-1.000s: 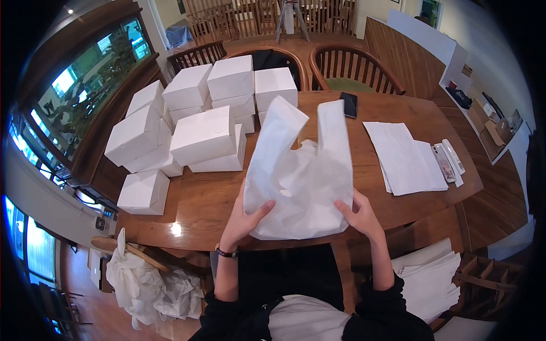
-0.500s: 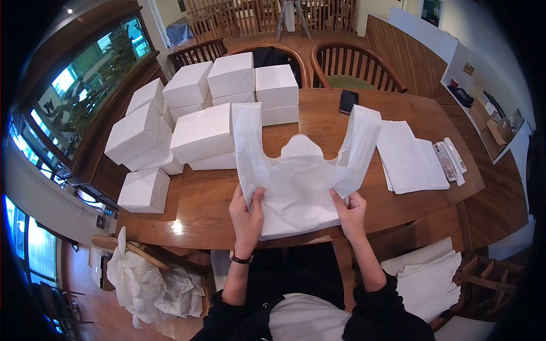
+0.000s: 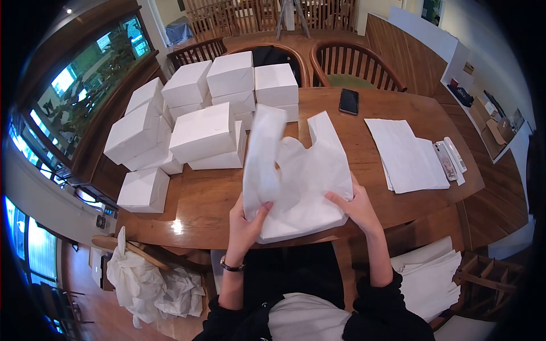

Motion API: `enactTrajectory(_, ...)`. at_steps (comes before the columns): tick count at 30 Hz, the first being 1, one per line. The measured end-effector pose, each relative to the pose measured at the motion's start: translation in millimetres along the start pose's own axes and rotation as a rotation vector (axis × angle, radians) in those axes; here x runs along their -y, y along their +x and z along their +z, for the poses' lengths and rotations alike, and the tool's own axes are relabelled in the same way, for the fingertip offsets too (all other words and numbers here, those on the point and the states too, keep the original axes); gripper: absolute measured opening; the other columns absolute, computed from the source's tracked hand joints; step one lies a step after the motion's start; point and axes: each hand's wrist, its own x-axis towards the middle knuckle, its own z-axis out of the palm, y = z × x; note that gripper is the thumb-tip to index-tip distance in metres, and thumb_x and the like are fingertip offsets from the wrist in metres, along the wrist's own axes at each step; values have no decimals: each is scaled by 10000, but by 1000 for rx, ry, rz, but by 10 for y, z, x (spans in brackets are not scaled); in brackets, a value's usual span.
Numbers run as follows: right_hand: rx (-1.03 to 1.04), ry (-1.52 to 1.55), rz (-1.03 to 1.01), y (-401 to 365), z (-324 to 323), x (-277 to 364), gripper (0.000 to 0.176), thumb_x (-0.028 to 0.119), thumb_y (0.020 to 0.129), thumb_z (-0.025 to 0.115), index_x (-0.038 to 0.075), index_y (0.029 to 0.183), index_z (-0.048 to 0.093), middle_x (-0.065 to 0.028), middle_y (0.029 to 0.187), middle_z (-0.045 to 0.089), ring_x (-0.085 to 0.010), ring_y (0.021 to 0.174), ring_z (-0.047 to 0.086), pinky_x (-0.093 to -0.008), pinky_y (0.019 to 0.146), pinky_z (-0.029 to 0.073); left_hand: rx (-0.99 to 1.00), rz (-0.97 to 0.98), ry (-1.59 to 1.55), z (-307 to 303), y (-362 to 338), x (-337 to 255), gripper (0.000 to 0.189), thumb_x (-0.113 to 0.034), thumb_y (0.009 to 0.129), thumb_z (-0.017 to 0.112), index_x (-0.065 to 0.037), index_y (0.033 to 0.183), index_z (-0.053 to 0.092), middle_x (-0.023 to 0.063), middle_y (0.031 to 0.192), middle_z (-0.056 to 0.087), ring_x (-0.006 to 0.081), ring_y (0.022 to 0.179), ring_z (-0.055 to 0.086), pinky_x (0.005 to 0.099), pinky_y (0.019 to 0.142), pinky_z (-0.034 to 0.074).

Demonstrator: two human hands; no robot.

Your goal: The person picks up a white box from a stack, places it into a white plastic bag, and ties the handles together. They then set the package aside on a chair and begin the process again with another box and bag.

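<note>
Holding a white bag (image 3: 301, 182) with both hands, near edge of the tabletop (image 3: 199, 202), centre of the scene.

- Left hand (image 3: 245, 219): clamped on the bag's near-left edge, thumb on top, fingers underneath. Wristwatch (image 3: 230, 266) on that wrist.
- Right hand (image 3: 355, 204): gripping the bag's right edge, fingers curled onto the material.
- The hands are apart, one on each side of the bag, and both are closed on it.
- Bag: its near end touches the tabletop, while the far end is lifted and rumpled. Two handle loops point up and away; the left loop is blurred. Can't tell whether the mouth is open.
- Stacked white boxes (image 3: 202, 133): far left of the bag, several deep, some two high. The nearest one sits just beside the bag's left loop.
- Single box (image 3: 143, 190): alone at the near-left edge of the tabletop, apart from the main stack.
- Black phone (image 3: 348, 101): lying flat on the far side, beyond the bag.
- Pile of flat white sheets (image 3: 406, 153): right of the bag, not touching it.
- Two slim devices (image 3: 449, 159): lying just beside that pile's right edge.
- Wooden chairs (image 3: 352, 68): pushed in at the far side.
- Crumpled white material (image 3: 148, 284): off the tabletop, near left.
- Second flat white pile (image 3: 432, 278): off the tabletop, near right, by the person's right sleeve.
</note>
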Motion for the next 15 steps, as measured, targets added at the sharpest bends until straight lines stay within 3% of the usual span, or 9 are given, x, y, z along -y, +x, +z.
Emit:
enactTrajectory(4, -55, 76, 13, -53, 100, 82, 373, 132, 912, 704, -37, 1226, 594, -91, 1176, 631, -139, 1106, 566, -291, 948, 452, -70, 230, 136, 75, -31, -7, 206, -3, 896, 660, 50, 1091, 619, 103, 935, 696, 138, 851, 625, 298, 770, 494)
enactTrajectory(7, -164, 79, -66, -118, 186, -97, 298, 111, 920, 688, -42, 1166, 616, -77, 1049, 672, -122, 1027, 591, -281, 890, 477, -146, 262, 234, 55, -34, 117, 143, 39, 904, 602, 59, 1045, 617, 105, 866, 675, 127, 801, 605, 285, 703, 483)
enactTrajectory(10, -257, -23, -172, -157, 159, -509, 233, 32, 919, 630, -48, 1138, 617, -81, 1019, 685, -120, 978, 617, -278, 858, 491, -171, 286, 210, 39, -37, 213, 99, 52, 902, 573, 61, 990, 618, 89, 806, 648, 101, 754, 583, 259, 654, 463)
enactTrajectory(13, -362, -8, -408, -168, 223, -695, 219, -36, 909, 568, -54, 1123, 610, -79, 987, 692, -124, 946, 638, -274, 853, 495, -203, 231, 285, 25, -46, 211, 97, -5, 907, 632, 55, 983, 639, 51, 803, 650, 73, 733, 569, 233, 635, 449)
enactTrajectory(15, -195, 42, -397, -158, 94, -789, 343, -38, 876, 612, -42, 1209, 528, -108, 1145, 621, -161, 1068, 608, -308, 921, 489, -179, 128, 89, 21, -9, 193, 135, -46, 909, 665, 46, 1006, 651, 28, 817, 661, 62, 731, 565, 232, 639, 451)
